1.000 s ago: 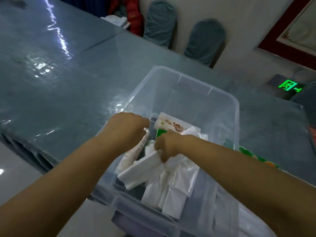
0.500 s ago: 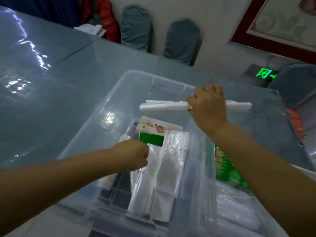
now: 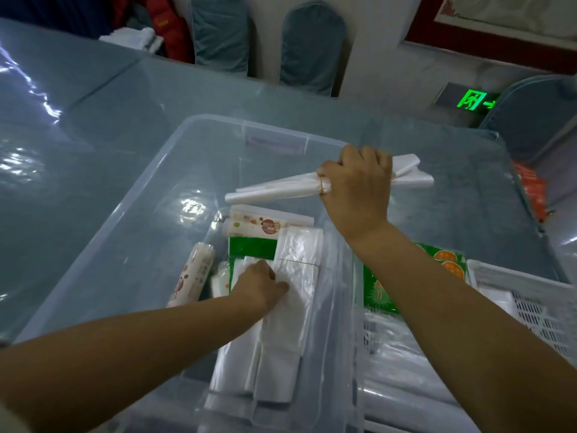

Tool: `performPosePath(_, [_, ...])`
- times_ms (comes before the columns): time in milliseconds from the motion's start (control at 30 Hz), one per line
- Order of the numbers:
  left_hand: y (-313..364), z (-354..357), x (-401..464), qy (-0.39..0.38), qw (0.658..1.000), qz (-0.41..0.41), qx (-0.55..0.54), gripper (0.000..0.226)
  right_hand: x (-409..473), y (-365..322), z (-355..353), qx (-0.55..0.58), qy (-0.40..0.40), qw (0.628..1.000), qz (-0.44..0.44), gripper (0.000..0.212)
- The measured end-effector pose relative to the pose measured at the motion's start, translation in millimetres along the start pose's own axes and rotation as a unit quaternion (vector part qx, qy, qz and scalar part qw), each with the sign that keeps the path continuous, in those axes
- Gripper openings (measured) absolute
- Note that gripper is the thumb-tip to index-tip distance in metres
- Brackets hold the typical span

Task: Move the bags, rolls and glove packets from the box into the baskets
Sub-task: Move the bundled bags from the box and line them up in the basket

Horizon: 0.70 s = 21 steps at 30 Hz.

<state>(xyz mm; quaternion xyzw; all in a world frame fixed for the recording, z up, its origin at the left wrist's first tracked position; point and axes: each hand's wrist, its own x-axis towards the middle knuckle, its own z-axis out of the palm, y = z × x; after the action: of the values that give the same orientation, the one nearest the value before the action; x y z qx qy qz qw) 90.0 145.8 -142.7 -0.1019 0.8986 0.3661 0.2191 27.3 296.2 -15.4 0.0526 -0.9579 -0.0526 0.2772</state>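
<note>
A clear plastic box (image 3: 162, 182) stands on the table. Inside lie white bag bundles (image 3: 293, 307), printed rolls (image 3: 253, 228), one more roll (image 3: 190, 276) at the left, and a green packet (image 3: 251, 248). My right hand (image 3: 359, 189) is above the box's right side, shut on a white bag bundle (image 3: 271, 190) tied with a rubber band. My left hand (image 3: 260, 284) is down in the box, fingers resting on the bag bundles; whether it grips one I cannot tell. A white basket (image 3: 530, 301) stands to the right of the box.
A green packet with orange print (image 3: 415, 276) lies between box and basket. The table has a shiny grey-blue cover (image 3: 78, 135). Covered chairs (image 3: 312, 45) stand behind the table, and a lit green exit sign (image 3: 474, 100) sits low on the wall.
My right hand lifted a tied bag bundle out of the box and carried it up and right. My left hand moved from the roll at the left to the bag bundles.
</note>
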Motion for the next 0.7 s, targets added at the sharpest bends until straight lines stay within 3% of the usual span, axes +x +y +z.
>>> performPosePath(100, [4,1,2,-0.046,0.997,-0.031,-0.056,0.017,-1,1,0,0.011,-0.002,1.0,0.01,0.011])
performPosePath(167, [8,0,-1,-0.069,0.989,-0.057,-0.117,0.028,-1,1,1,0.016,-0.001,1.0,0.013,0.012])
performPosePath(333, [10,-7,-2,-0.018,0.986,-0.077,-0.146,0.027,0,0,2,0.023,0.0,1.0,0.019,0.014])
performPosePath(433, [11,-9,1,-0.092,0.974,-0.093,-0.183,0.026,0,1,1,0.033,0.013,0.999,0.026,0.013])
performPosePath(533, [10,-5,-2,-0.146,0.978,-0.041,-0.142,0.028,-1,1,2,0.037,0.02,0.999,0.027,0.014])
performPosePath(700, [5,-7,-9,-0.066,0.994,0.041,-0.078,0.022,-2,1,1,0.041,0.019,0.999,0.028,0.016])
